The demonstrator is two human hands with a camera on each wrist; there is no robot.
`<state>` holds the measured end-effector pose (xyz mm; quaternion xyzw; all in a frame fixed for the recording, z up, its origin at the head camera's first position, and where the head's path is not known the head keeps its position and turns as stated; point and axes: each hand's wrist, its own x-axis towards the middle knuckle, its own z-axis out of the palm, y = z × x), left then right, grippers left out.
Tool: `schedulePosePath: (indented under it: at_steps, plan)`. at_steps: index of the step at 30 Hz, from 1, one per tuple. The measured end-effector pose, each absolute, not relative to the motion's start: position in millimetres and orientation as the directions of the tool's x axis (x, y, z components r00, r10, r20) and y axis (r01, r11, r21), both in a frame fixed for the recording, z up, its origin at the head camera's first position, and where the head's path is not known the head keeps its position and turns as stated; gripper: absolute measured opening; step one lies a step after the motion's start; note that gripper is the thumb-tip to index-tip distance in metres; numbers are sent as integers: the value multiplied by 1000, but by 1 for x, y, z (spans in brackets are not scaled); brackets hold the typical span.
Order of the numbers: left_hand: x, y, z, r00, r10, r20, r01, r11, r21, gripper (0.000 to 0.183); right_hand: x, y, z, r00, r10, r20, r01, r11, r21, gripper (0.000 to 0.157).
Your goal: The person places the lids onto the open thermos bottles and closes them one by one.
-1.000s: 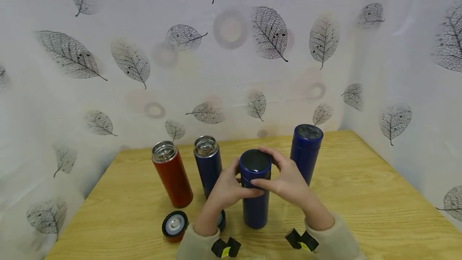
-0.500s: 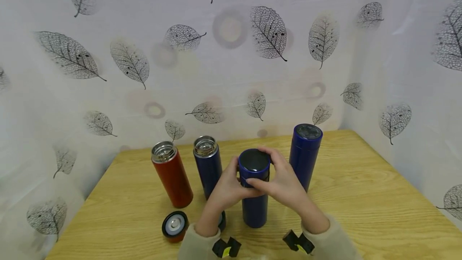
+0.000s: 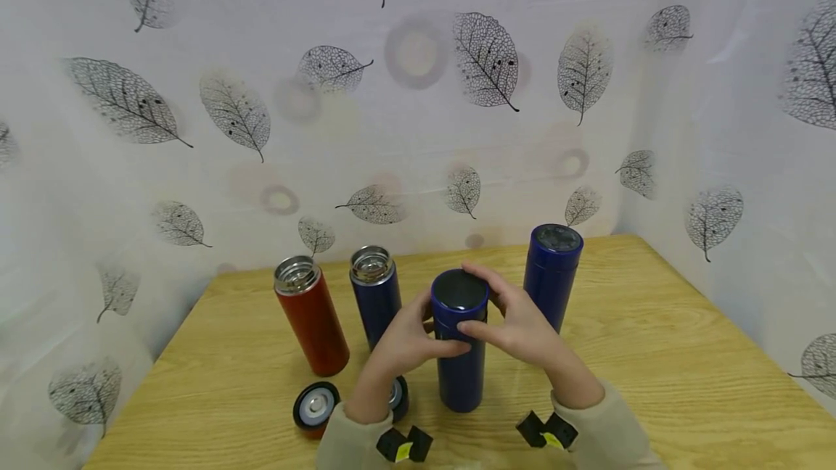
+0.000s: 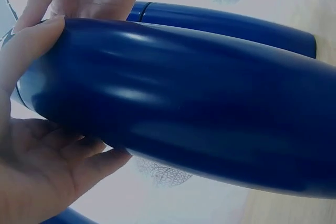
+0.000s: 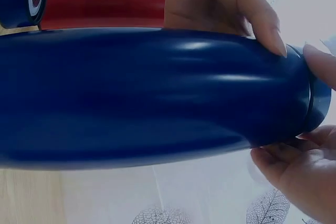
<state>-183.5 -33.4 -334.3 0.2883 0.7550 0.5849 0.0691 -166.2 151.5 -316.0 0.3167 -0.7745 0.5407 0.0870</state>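
An upright blue thermos [image 3: 462,379] with a dark-topped lid [image 3: 460,290] stands on the table between my hands. My left hand [image 3: 408,343] grips the upper body from the left, its thumb lying across the front just below the lid. From the right, my right hand [image 3: 516,318] holds the lid, with its thumb near the seam and its fingers round the far side. In the right wrist view, a thin gap line circles the thermos between body and lid. The far fingers of both hands are partly hidden behind it.
An uncapped red thermos [image 3: 316,328] and an uncapped navy thermos [image 3: 377,310] stand to the left. Nearer lie a red-sided lid [image 3: 316,408] and a navy lid [image 3: 399,399], partly behind my left forearm. Another capped blue thermos [image 3: 551,281] stands behind my right hand. Leaf-patterned cloth backs the wooden table [image 3: 673,354].
My right thumb has shifted slightly right along the front of the lid seam, and the right wrist has moved outward. My left forearm has drifted a little left, uncovering more of the navy lid.
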Motion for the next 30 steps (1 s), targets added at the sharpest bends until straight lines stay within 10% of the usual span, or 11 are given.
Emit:
schedulePosePath:
  at_steps: [30]
  plan:
    - [-179, -22, -339, -893, 269, 362, 440, 346, 828, 65, -160, 123, -320, -829, -69, 555, -519, 462, -719, 71]
